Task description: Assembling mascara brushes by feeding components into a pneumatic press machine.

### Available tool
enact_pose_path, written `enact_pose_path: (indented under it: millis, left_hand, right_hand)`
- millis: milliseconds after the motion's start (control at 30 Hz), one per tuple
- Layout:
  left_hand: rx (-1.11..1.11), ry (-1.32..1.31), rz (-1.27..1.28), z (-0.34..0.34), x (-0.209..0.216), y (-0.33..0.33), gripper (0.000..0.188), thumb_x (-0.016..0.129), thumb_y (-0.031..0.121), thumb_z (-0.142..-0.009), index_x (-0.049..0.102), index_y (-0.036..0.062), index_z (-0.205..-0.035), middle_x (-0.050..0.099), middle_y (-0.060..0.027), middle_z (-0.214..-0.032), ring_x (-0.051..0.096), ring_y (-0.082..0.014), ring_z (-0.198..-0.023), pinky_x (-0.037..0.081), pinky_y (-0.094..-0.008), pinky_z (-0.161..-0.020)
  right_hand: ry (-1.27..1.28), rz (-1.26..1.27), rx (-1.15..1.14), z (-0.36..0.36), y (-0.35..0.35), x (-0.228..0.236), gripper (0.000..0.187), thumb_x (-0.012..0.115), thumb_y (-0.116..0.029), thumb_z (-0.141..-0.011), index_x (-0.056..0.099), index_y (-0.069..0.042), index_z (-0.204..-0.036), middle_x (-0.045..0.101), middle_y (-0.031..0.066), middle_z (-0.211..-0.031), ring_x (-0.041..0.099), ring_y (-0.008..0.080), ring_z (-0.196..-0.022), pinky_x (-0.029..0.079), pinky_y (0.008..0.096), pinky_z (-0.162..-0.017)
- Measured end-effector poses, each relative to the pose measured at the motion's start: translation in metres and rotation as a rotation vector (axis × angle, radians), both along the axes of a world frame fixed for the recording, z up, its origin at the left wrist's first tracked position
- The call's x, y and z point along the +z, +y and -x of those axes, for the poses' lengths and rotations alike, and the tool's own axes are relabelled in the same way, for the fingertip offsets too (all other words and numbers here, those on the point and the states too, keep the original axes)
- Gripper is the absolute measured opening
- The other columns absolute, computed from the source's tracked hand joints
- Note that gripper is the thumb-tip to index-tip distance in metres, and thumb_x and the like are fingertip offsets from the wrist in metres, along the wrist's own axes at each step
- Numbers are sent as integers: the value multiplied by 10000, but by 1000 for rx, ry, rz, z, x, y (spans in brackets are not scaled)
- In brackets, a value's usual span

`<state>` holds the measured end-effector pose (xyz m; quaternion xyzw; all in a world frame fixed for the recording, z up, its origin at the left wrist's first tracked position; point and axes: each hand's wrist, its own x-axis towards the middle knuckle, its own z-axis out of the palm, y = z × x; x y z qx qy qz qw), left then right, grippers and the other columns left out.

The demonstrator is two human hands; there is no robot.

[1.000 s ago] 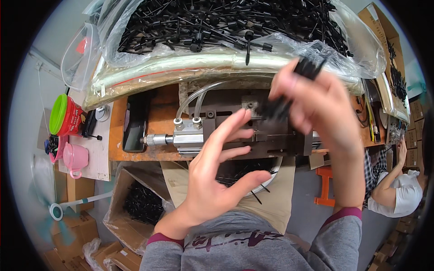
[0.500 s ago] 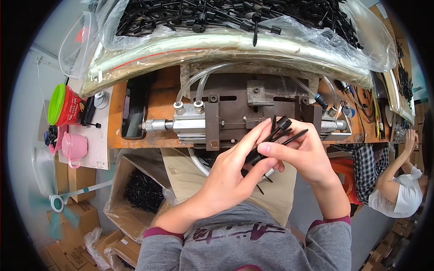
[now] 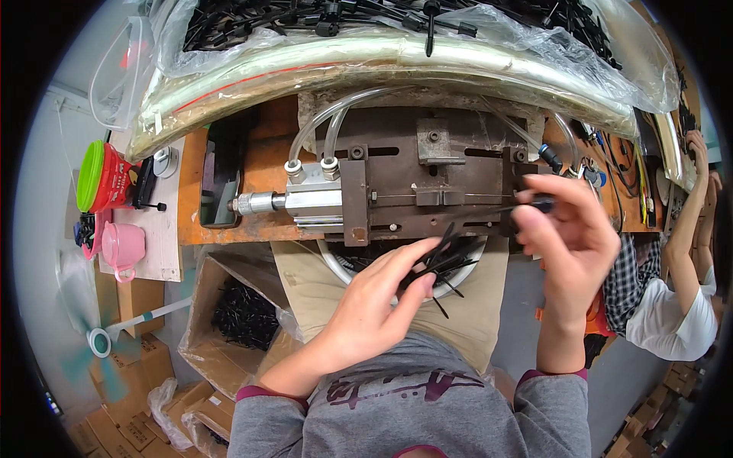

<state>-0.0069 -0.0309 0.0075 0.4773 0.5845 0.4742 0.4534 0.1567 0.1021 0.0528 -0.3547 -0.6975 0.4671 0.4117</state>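
Observation:
My left hand is closed round a bunch of thin black plastic stems with thicker heads, held above a white-rimmed round basin on my lap. Up and to the right, my right hand pinches a single black stemmed part by its thick end; the hand is slightly blurred. Its thin stem points left, across the front of a dark metal fixture. A small slotted block sits mid-fixture. A silver air cylinder is mounted at the fixture's left end.
Behind the fixture lies a plastic-lined tray heaped with black stemmed parts. An open carton of black pieces stands lower left. A pink cup and red tub are at left. Another person sits at right.
My right hand has moved away from my left, up and to the right, with one black stemmed part. The left hand keeps the rest of the bunch.

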Motion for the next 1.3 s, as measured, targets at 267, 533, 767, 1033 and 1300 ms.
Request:
enact_pose_path:
  millis: [267, 533, 767, 1033, 1300]
  left_hand:
    - [48, -496, 10, 5, 0, -11, 245, 359, 230, -1055, 439, 19, -961, 513, -61, -763, 497, -127, -641, 415, -241, -556]
    - [144, -545, -108, 1, 3, -7, 240, 331, 241, -1058, 427, 25, -1018, 520, -85, -766, 534, -165, -684, 454, -261, -567]
    - [118, -571, -158, 4, 0, -6, 207, 331, 206, -1057, 424, 22, -1064, 579, -133, -844, 574, -179, -763, 495, -284, -644]
    - [143, -553, -142, 2, 1, -2, 204, 327, 207, -1055, 421, 26, -1067, 626, -206, -868, 605, -220, -777, 521, -329, -688]
    - [104, -572, -272, 6, -6, -3, 225, 292, 130, -1056, 428, -12, -1165, 630, -229, -1123, 612, -226, -1024, 484, -349, -885]
  right_hand:
    - [-285, -889, 136, 2, -22, -67, 228, 754, 75, -674, 693, 36, -890, 681, 186, -997, 693, 207, -723, 556, 266, -566]
    - [-172, -800, 156, 17, -30, -98, 213, 719, 115, -677, 671, 67, -879, 631, 274, -1158, 725, 260, -854, 590, 273, -641]
    - [-174, -643, 200, 17, -22, -90, 254, 765, 37, -648, 707, 15, -894, 624, 223, -1220, 715, 239, -785, 578, 304, -685]
    - [-419, -765, 130, 15, -22, -74, 247, 710, -19, -644, 727, -22, -891, 680, 130, -1158, 623, 139, -593, 486, 247, -556]
    - [-559, -768, 117, 20, -26, -56, 236, 704, -14, -648, 730, -31, -881, 690, 89, -1155, 615, 106, -571, 424, 234, -512]
